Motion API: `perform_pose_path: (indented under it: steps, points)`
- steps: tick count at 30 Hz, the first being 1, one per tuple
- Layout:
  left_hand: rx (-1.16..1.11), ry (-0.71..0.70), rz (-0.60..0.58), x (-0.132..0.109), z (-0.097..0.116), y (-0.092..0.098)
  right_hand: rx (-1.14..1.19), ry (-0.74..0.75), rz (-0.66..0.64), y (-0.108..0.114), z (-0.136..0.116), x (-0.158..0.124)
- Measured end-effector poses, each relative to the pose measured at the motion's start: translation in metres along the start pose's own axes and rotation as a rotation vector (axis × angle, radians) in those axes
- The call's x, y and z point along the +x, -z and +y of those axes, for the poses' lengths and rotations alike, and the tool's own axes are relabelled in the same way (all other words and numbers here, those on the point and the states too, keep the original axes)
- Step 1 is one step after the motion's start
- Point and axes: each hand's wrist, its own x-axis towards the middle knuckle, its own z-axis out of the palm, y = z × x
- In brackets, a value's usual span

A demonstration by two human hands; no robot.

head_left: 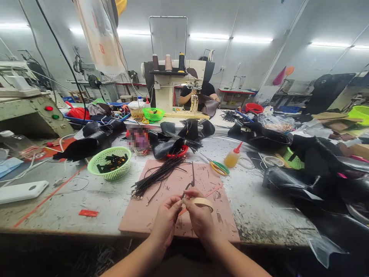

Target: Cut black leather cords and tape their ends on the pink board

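My left hand [167, 217] and my right hand [201, 216] meet over the pink board [129, 218], fingertips pinched together on a thin black strip [193, 175]. The strip runs up and away from my fingers across the board. A roll of cream tape [208, 204] sits at my right hand, partly hidden by its fingers; whether it is gripped there or lies on the board is unclear. Just beyond my left hand lies a bundle of black cords [160, 177] with pale tips. Scissors [219, 167] with green and yellow handles rest at the board's far right corner.
A green basket [95, 163] of black pieces stands left. A glue bottle [232, 156] with a red tip stands right of the scissors. Black leather pieces [165, 145] lie behind, more [281, 181] at right. A person [215, 96] works behind the sewing machine [163, 90].
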Motion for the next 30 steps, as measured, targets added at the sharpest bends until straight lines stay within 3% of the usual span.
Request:
perform_pose_path:
  steps: [5,13,22,27,30]
  points:
    - [0.074,-0.063,0.001,0.001,0.000,0.002,-0.028,0.003,-0.028,0.001,0.001,0.000]
    - [0.585,-0.375,-0.013,0.005,0.004,0.014,-0.231,0.022,-0.037,0.000,-0.015,0.000]
    - [0.406,-0.209,-0.053,0.008,0.001,0.016,-0.393,-0.021,-0.047,0.001,-0.020,0.003]
    - [0.355,-0.237,-0.101,0.005,0.005,0.019,-0.472,-0.195,-0.195,0.005,-0.028,0.008]
    - [0.385,-0.191,-0.129,0.002,0.009,0.019,-0.428,-0.151,-0.209,0.007,-0.029,0.008]
